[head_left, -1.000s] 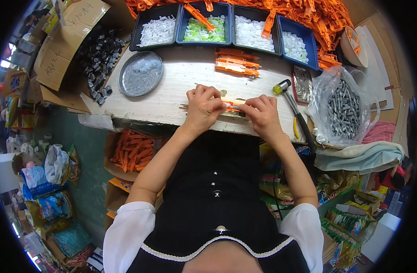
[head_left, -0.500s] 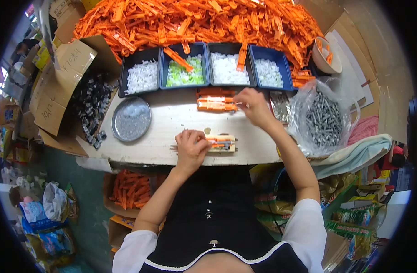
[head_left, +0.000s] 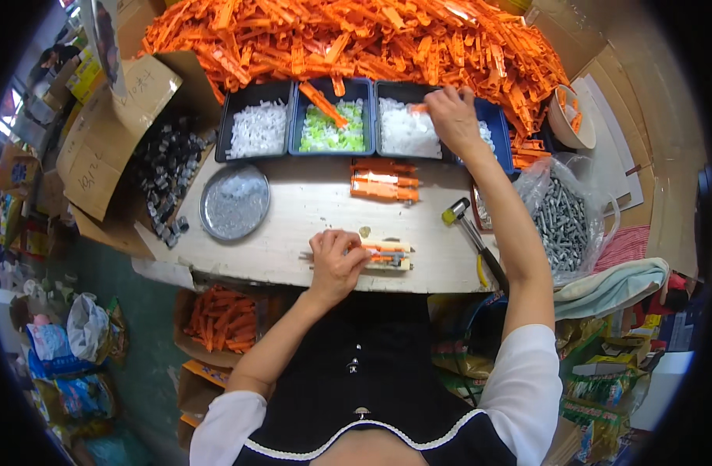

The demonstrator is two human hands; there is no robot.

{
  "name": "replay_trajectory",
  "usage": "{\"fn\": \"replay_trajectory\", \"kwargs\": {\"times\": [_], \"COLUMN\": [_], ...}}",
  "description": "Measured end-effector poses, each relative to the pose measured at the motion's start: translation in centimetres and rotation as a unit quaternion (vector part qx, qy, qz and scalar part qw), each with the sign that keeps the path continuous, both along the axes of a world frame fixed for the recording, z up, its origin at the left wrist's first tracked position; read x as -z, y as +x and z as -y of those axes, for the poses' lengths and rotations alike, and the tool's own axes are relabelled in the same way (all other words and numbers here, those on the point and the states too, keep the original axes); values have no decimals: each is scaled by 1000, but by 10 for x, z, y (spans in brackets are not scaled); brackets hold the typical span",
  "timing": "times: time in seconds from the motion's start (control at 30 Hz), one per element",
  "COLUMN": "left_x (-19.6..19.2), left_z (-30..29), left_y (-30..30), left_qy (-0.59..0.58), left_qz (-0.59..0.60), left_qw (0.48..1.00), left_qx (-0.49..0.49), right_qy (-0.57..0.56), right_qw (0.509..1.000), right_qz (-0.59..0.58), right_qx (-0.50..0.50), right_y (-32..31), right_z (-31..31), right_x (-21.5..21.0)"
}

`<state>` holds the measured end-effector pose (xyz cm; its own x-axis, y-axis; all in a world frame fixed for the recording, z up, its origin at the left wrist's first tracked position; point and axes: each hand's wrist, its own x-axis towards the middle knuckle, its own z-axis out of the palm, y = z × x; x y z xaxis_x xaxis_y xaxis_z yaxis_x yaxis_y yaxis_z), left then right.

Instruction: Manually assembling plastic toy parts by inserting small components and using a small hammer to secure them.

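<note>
Near the table's front edge, my left hand [head_left: 338, 262] is closed over the left end of a cream block fixture [head_left: 403, 264]. An orange plastic part with a grey metal piece [head_left: 387, 255] lies in that fixture, and my fingers press on it. My right hand [head_left: 455, 123] reaches over the third bin [head_left: 409, 151], which holds white pieces. Its fingers are closed at an orange plastic piece [head_left: 419, 108], whose end sticks out to their left. Several orange parts [head_left: 383, 185] lie side by side between the fixture and the bins.
A large heap of orange parts [head_left: 348, 39] rises behind the bins. Left are a round metal tray [head_left: 234, 203] and a carton of black pieces [head_left: 165, 171]. A hammer [head_left: 472, 229] lies beside my right forearm; farther right is a bag of metal pins [head_left: 559, 217].
My right hand has moved from the orange parts on the table up to the third bin, uncovering the hammer. My left hand stays on the fixture. The whole view has shifted slightly.
</note>
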<state>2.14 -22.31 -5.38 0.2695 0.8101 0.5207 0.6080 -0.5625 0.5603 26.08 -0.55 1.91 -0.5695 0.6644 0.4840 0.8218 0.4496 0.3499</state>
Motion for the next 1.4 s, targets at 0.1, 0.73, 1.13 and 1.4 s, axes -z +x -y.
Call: {"fn": "replay_trajectory", "kwargs": {"times": [0.1,0.73,1.13,1.4], "left_x": [8,0,0,-2], "left_z": [-1,18,3,0], "left_y": [-3,-43,-46,-47], "left_qy": [13,-87,-64,-79], "left_qz": [-8,119,64,29], "left_qw": [1000,988,996,996], "left_qx": [-10,-38,-4,13], "right_qy": [-133,-279,-293,-296], "right_qw": [959,929,929,929], "right_qz": [-241,-220,-212,-203], "right_qx": [67,-102,-80,-87], "right_y": [-13,-104,-108,-106], "right_z": [44,217,212,208], "right_x": [-6,40,40,45]}}
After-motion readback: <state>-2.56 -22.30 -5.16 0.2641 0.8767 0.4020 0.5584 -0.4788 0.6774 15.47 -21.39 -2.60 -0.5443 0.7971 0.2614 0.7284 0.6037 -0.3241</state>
